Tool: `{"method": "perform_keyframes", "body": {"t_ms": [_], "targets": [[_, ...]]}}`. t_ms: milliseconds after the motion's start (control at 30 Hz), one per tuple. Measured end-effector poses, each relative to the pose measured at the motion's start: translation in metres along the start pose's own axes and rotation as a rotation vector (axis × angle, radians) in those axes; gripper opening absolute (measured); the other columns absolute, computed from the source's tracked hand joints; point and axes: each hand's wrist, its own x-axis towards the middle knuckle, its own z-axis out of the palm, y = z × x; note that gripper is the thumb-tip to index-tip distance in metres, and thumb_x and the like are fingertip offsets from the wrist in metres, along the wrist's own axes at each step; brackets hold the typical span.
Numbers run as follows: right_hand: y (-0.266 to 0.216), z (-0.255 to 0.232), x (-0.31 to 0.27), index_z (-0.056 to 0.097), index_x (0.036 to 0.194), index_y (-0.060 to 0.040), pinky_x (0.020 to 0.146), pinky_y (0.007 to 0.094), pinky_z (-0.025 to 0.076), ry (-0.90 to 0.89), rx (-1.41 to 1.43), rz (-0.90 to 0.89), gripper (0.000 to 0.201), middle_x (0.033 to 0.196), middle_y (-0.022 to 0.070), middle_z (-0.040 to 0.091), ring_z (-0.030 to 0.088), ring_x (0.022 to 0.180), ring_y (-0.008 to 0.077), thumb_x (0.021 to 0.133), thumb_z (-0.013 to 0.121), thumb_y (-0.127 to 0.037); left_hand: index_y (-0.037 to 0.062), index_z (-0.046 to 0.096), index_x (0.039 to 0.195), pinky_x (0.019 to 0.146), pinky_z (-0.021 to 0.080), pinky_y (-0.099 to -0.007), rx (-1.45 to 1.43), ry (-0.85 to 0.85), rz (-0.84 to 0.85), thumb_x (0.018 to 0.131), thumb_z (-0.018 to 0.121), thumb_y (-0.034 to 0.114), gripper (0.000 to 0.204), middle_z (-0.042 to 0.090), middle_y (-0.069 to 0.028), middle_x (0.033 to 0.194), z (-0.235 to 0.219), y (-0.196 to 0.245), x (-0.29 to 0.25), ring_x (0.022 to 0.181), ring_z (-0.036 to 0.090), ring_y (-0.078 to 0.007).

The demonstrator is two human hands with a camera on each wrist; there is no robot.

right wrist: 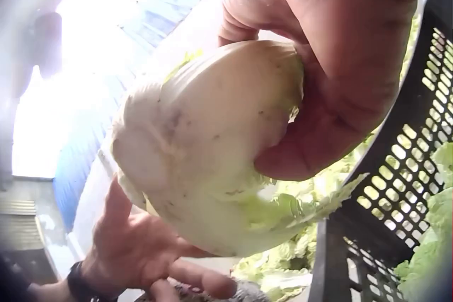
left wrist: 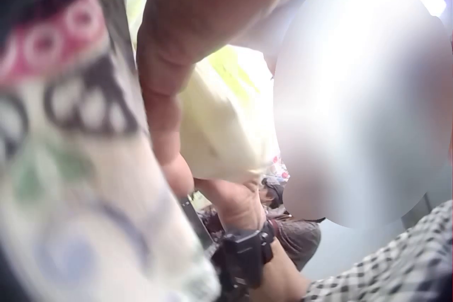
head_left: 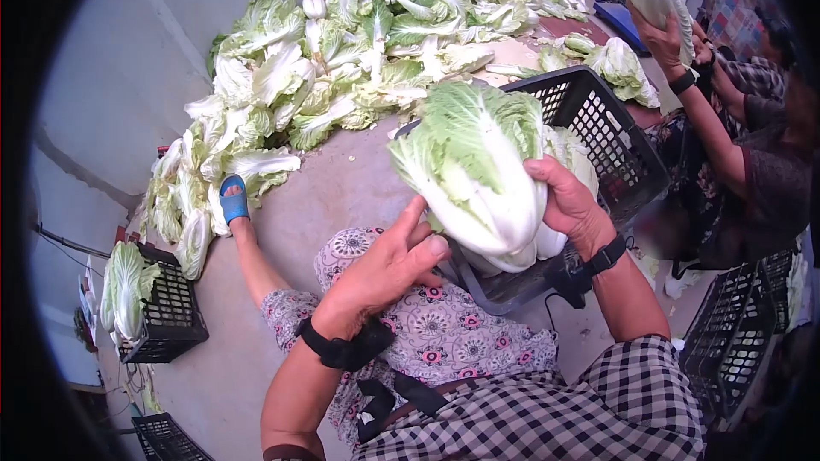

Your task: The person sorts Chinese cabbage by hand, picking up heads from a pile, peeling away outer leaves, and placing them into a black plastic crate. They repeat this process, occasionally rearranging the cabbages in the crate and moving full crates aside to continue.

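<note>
Gripping the napa cabbage (head_left: 478, 175) near its firm white base, above the near rim of the black crate (head_left: 628, 175), the right hand (head_left: 571, 205) is curled round it while the left hand (head_left: 384, 273), fingers relaxed, touches the base; it is judged heavy, with brittle, easily bruised leaves.

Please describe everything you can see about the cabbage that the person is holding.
The cabbage is a long napa head with a white, smooth base and crinkled pale green leaves. It is lifted over the black crate, base toward the person. The right hand grips its side; the left hand touches its base with straight fingers.
</note>
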Motion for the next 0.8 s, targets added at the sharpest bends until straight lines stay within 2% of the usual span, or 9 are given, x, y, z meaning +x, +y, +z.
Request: {"method": "perform_keyframes", "body": {"t_ms": [33, 133, 167, 333, 400, 500, 600, 633, 800], "targets": [[0.004, 0.024, -0.004, 0.043, 0.126, 0.0042, 0.096, 0.0348, 0.044, -0.03, -0.104, -0.035, 0.053, 0.119, 0.0149, 0.056, 0.056, 0.107, 0.0202, 0.084, 0.062, -0.021, 0.005, 0.018, 0.144, 0.088, 0.049, -0.0424, -0.112, -0.044, -0.016, 0.076, 0.067, 0.056, 0.098, 0.042, -0.0155, 0.135, 0.005, -0.003, 0.005, 0.117, 0.051, -0.0269], [0.013, 0.06, -0.004, 0.029, 0.137, 0.0027, 0.097, 0.0313, 0.041, -0.125, -0.584, -0.057, 0.076, 0.126, 0.0141, 0.049, 0.049, 0.114, 0.0187, 0.082, 0.066, -0.036, 0.0097, 0.02, 0.142, 0.083, 0.053, -0.0413, -0.417, 0.012, 0.035, 0.08, 0.069, 0.045, 0.086, 0.045, -0.0105, 0.132, 0.008, -0.027, 0.018, 0.115, 0.052, -0.0262], [0.018, 0.061, -0.002, 0.024, 0.139, 0.0021, 0.097, 0.0325, 0.041, -0.181, -0.764, -0.209, 0.085, 0.128, 0.0141, 0.046, 0.047, 0.115, 0.0188, 0.082, 0.064, -0.046, 0.0098, 0.026, 0.138, 0.087, 0.051, -0.0442, -0.475, 0.119, 0.017, 0.083, 0.067, 0.04, 0.075, 0.047, -0.0096, 0.13, 0.004, -0.033, 0.023, 0.114, 0.053, -0.0263], [-0.008, 0.028, 0.0, 0.017, 0.143, 0.0016, 0.084, 0.0326, 0.049, -0.122, -0.284, -0.083, 0.094, 0.126, 0.0176, 0.046, 0.052, 0.11, 0.0218, 0.082, 0.06, -0.055, 0.0096, 0.029, 0.137, 0.092, 0.047, -0.0472, -0.583, 0.248, 0.138, 0.089, 0.061, 0.032, 0.062, 0.047, -0.01, 0.13, 0.012, -0.03, 0.03, 0.115, 0.052, -0.0251], [-0.02, 0.006, 0.0, 0.014, 0.144, 0.0016, 0.084, 0.0313, 0.048, -0.004, -0.725, 0.135, 0.101, 0.129, 0.0203, 0.044, 0.054, 0.107, 0.0216, 0.078, 0.063, -0.058, 0.0095, 0.03, 0.137, 0.092, 0.047, -0.0467, -0.598, 0.306, 0.134, 0.09, 0.06, 0.033, 0.061, 0.048, -0.0101, 0.13, 0.01, -0.038, 0.035, 0.116, 0.05, -0.0252], [0.007, 0.0, -0.007, 0.016, 0.144, 0.0017, 0.085, 0.0312, 0.048, -0.182, -0.635, 0.195, 0.105, 0.132, 0.0213, 0.042, 0.052, 0.109, 0.021, 0.075, 0.068, -0.057, 0.0099, 0.026, 0.138, 0.093, 0.046, -0.0452, -0.619, 0.312, 0.104, 0.091, 0.058, 0.032, 0.061, 0.046, -0.0104, 0.131, 0.006, -0.036, 0.036, 0.118, 0.049, -0.0254], [0.031, 0.044, 0.003, 0.025, 0.142, -0.0008, 0.099, 0.0323, 0.039, -0.208, -0.536, -0.159, 0.092, 0.132, 0.0157, 0.046, 0.047, 0.119, 0.0201, 0.076, 0.073, -0.042, 0.0108, 0.022, 0.14, 0.095, 0.045, -0.0442, -0.438, 0.25, 0.089, 0.091, 0.057, 0.03, 0.063, 0.044, -0.0103, 0.132, 0.013, -0.034, 0.035, 0.119, 0.047, -0.025], [0.035, 0.046, 0.007, 0.025, 0.142, -0.0011, 0.1, 0.032, 0.038, -0.186, -0.432, -0.125, 0.089, 0.132, 0.0149, 0.045, 0.046, 0.119, 0.0197, 0.077, 0.073, -0.039, 0.0108, 0.021, 0.142, 0.091, 0.046, -0.0467, -0.288, 0.246, 0.152, 0.09, 0.057, 0.039, 0.069, 0.039, -0.0097, 0.137, 0.017, -0.036, 0.035, 0.119, 0.047, -0.0282], [0.019, 0.024, 0.013, 0.027, 0.141, -0.0017, 0.102, 0.031, 0.036, -0.043, -0.209, -0.012, 0.076, 0.133, 0.0114, 0.046, 0.045, 0.12, 0.0177, 0.081, 0.07, -0.024, 0.0088, 0.023, 0.142, 0.09, 0.045, -0.0412, -0.283, 0.188, 0.027, 0.085, 0.064, 0.034, 0.074, 0.036, -0.0082, 0.14, 0.005, -0.031, 0.029, 0.122, 0.043, -0.0244]]}}
